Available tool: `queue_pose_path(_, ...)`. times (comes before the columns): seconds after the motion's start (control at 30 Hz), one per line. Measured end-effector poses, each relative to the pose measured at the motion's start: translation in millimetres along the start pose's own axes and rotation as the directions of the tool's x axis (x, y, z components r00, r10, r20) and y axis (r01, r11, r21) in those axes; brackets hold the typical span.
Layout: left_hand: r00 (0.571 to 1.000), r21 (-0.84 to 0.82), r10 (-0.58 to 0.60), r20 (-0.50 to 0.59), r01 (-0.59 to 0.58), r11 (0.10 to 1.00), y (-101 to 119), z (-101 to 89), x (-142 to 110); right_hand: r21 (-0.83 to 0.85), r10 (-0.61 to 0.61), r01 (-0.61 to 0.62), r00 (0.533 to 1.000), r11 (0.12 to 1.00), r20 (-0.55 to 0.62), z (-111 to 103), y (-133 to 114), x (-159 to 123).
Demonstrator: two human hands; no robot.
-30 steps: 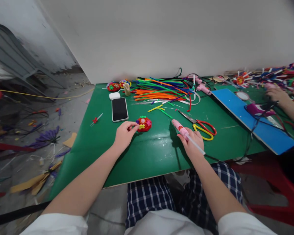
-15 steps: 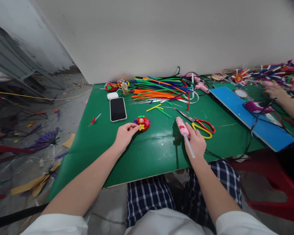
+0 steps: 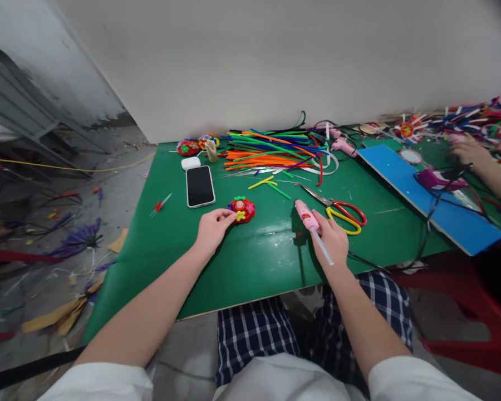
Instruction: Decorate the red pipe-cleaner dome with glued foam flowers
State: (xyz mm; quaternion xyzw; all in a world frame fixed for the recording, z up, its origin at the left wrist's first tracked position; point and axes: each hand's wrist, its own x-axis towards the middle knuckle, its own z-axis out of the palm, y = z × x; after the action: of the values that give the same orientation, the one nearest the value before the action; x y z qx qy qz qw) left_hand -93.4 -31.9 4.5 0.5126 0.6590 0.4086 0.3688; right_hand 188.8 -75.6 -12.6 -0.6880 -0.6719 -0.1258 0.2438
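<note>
A small red craft piece (image 3: 242,210) with tiny coloured flowers on it lies on the green table (image 3: 250,262). My left hand (image 3: 212,228) pinches its near left edge with thumb and forefinger. My right hand (image 3: 333,239) is wrapped round a pink glue gun (image 3: 307,217) with a white glue stick sticking out of its back. The gun's nozzle points away from me, a short way right of the craft piece. Red and yellow scissors (image 3: 340,211) lie just right of the gun.
A black phone (image 3: 200,186) and a white earbud case (image 3: 190,163) lie at the left. A heap of coloured pipe cleaners (image 3: 275,153) fills the back. A blue board (image 3: 434,195) lies at the right, where another person's hand (image 3: 470,153) works. Scraps litter the floor.
My right hand has drawn the glue gun slightly nearer and turned it more upright. My left hand stays on the craft piece. The view has shifted a little.
</note>
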Motion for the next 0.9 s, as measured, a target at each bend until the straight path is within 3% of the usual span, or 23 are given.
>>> queue_pose_path(0.67,0.989,0.304,0.146,-0.012,-0.136,0.943,8.4,0.5,-4.6,0.037,-0.008,0.006,0.999,0.999,0.046,-6.1,-3.2,1.2)
queue_pose_path(0.9,0.981,0.35,0.194,-0.024,-0.174,0.92,9.1,1.4,-7.1,-0.129,0.001,0.007,0.998,0.992,0.06,-8.6,-4.7,0.4)
